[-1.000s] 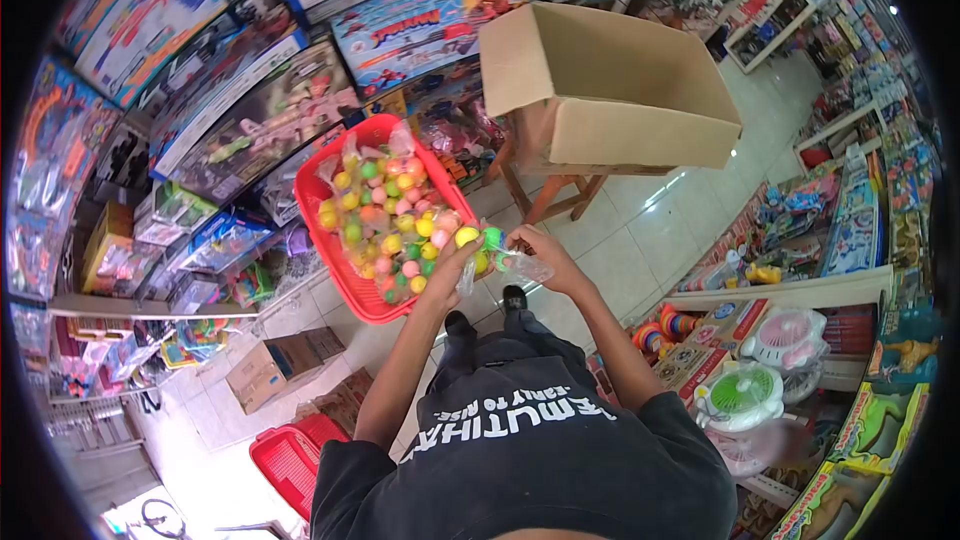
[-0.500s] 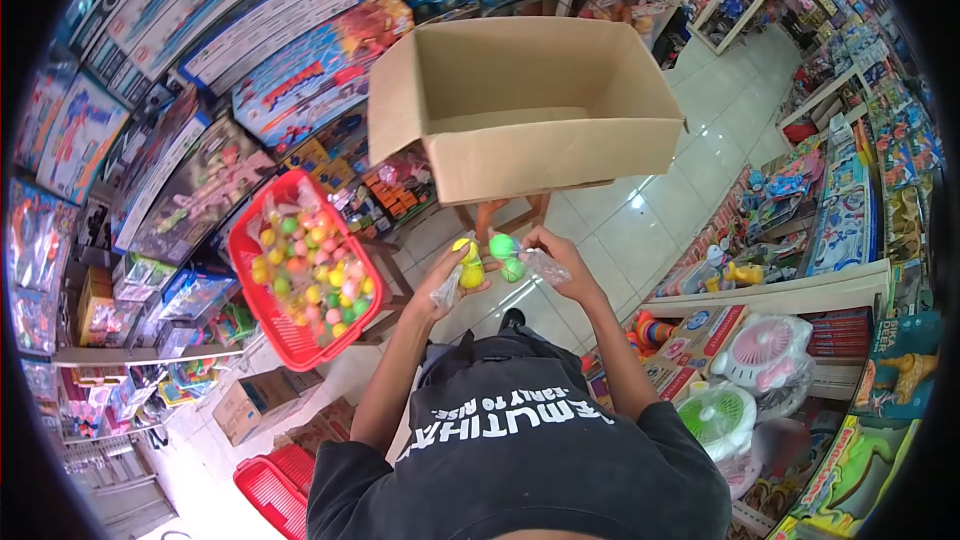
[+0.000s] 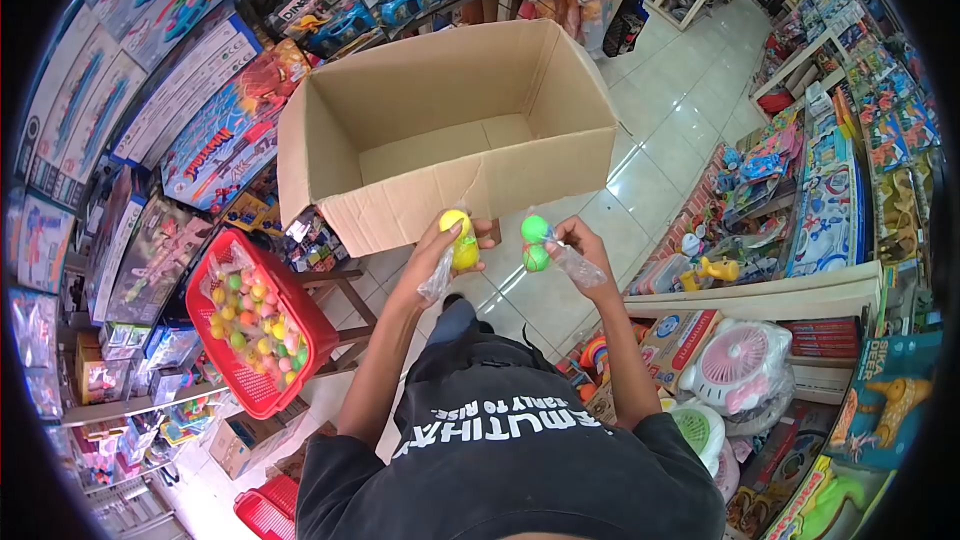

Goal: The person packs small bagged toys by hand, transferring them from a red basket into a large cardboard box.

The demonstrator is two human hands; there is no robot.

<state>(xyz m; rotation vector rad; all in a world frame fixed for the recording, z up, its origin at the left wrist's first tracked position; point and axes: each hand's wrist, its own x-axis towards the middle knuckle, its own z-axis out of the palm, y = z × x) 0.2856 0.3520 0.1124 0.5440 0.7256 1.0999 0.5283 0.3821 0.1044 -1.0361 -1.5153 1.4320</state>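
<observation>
My left hand (image 3: 432, 258) is wrapped round a clear bag of yellow balls (image 3: 462, 245), its loose plastic end hanging by the wrist. In my right hand (image 3: 583, 258) the fingers pinch a clear bag of green balls (image 3: 535, 243), which dangles to the left of the fingertips. Just beyond both hands stands an open cardboard box (image 3: 450, 190); its visible floor is bare. To the left a red plastic basket (image 3: 318, 325) holds many small bagged balls (image 3: 255, 320) in yellow, green, pink and orange.
A wooden stool (image 3: 350, 315) stands beside the basket. Shelves of boxed toys line the left; on the right shelf are a pink fan (image 3: 735, 355) and a green fan (image 3: 697, 430). A second red basket (image 3: 268, 505) lies low at left. Tiled floor (image 3: 640, 205) runs between.
The view has turned and moved forward, so the box appears nearer and further left. Both hands keep their bags of balls, held a little farther apart.
</observation>
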